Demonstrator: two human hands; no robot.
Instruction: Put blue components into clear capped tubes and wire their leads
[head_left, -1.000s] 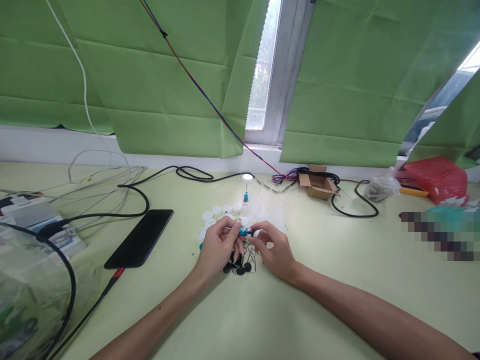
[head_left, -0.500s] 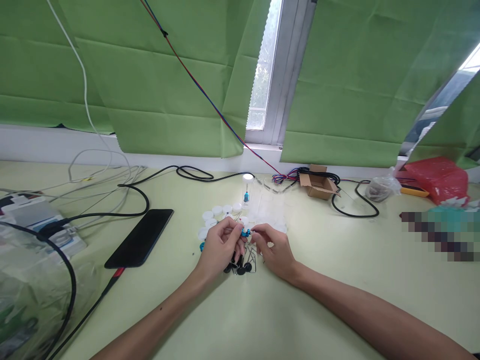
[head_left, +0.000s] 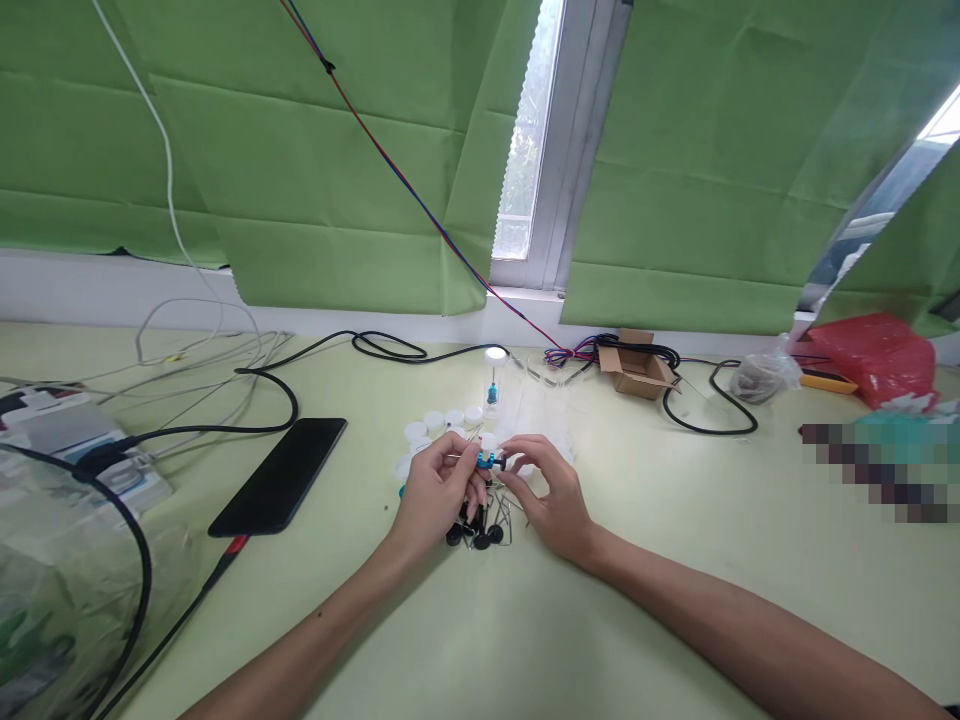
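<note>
Pinched between the thumb and fingers of my left hand (head_left: pixel 435 490) is a small blue part with a black round end (head_left: pixel 489 461), lying roughly level with that end to the right. The index finger and thumb of my right hand (head_left: pixel 553 492) are closed around the black end, one above and one below. Under my hands lie several black-headed pieces with bent metal wires (head_left: pixel 482 538). White round caps (head_left: pixel 417 431) are spread just behind my left hand. A clear container with a white top (head_left: pixel 493 385) stands upright behind, a similar blue part inside.
A black phone (head_left: pixel 279 478) with a plugged-in cable lies on the left. Beyond it are a power strip (head_left: pixel 135 480), cables and a clear plastic bag (head_left: pixel 67 610). An open cardboard box (head_left: pixel 637 375) stands at the back right, near a red bag (head_left: pixel 877 360).
The black end of the blue part now shows between my right fingertips, which have spread slightly around it. My left hand has stayed nearly in place.
</note>
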